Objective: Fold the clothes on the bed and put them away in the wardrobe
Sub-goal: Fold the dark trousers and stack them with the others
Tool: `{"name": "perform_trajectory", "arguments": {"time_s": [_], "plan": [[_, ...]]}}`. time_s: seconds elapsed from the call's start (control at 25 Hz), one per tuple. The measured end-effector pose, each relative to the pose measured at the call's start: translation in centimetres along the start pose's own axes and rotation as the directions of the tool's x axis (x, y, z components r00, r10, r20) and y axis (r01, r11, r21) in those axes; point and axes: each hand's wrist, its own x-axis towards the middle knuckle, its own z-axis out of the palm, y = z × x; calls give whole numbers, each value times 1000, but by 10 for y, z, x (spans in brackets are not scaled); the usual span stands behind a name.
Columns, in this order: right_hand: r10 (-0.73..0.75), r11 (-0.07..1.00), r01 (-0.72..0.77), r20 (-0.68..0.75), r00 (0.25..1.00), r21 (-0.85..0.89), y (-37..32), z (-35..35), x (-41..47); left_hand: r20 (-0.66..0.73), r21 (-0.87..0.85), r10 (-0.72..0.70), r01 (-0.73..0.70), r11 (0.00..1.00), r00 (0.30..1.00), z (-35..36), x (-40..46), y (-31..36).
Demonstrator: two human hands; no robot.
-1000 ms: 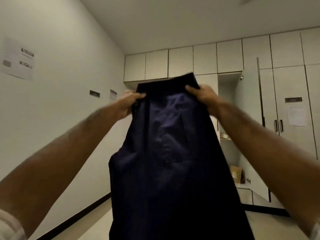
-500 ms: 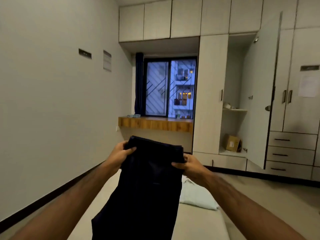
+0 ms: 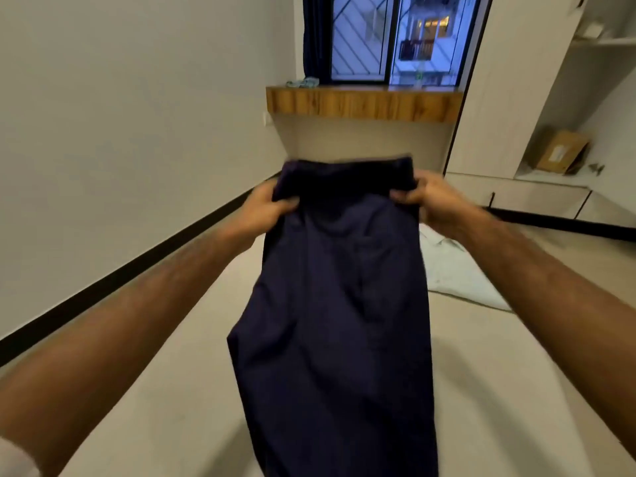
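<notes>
A person is holding a dark navy garment (image 3: 337, 304) up by its top edge over a bed (image 3: 499, 373), both arms stretching forward. The left hand (image 3: 266, 210) is gripping the garment's upper left corner, its fingers (image 3: 284, 205) curling round a bunch of cloth and pinching it. The right hand (image 3: 435, 201) is gripping the upper right corner the same way, its fingers (image 3: 404, 196) pressing together on the fabric. The garment is hanging straight down between the two hands, its lower part running out of the bottom of the view, so whether it is touching the bed cannot be told. A pale, light-coloured garment (image 3: 454, 270) is lying flat on the bed just behind and to the right of the navy one. Beyond the bed, a wooden ledge (image 3: 364, 103) is sitting under a window (image 3: 389, 36). To the right, the wardrobe (image 3: 499, 98) is standing open, a cardboard box (image 3: 559, 151) leaning on its lower shelf.
</notes>
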Motion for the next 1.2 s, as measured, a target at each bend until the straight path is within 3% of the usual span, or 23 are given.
{"name": "perform_trajectory", "arguments": {"time_s": [0.12,0.2,0.28,0.36,0.4,0.52,0.64,0.72,0.76,0.84,0.92,1.0,1.08,1.2], "plan": [[-72,994,50,-241,968,-98,-1,-1,89,-152,-17,-52,50,999,987,5,99,-8],[21,971,-99,-333,943,-218,51,-9,125,-175,18,-176,182,983,969,15,136,-44],[275,908,-375,-411,869,-185,144,-14,109,-41,89,-375,377,922,926,37,107,-101],[431,836,-514,-351,831,-191,222,-7,38,63,152,-617,604,783,784,59,48,-172],[442,805,-538,-351,826,-252,250,-2,2,115,154,-645,628,763,756,65,16,-201],[327,814,-465,-386,862,-348,278,-10,-64,65,-54,-561,564,824,825,64,-25,-236],[134,758,-313,-332,934,-572,254,-1,-104,41,-104,-653,653,750,756,60,-55,-212],[-7,692,-75,-111,994,-718,233,30,-142,146,-48,-722,734,678,676,61,-86,-197],[13,718,-5,6,1000,-696,220,49,-161,228,18,-737,754,657,637,63,-103,-187],[160,739,-6,168,973,-673,198,84,-194,370,170,-720,719,674,587,73,-132,-167],[318,673,-55,222,922,-737,187,108,-222,424,282,-693,642,713,583,87,-150,-148],[416,584,-99,192,889,-806,178,120,-251,437,302,-656,587,751,615,100,-161,-131],[421,515,-110,139,896,-850,167,125,-283,457,248,-570,518,819,683,105,-170,-111],[370,532,-171,46,928,-830,152,105,-304,482,270,-504,426,864,716,103,-187,-91]]}}
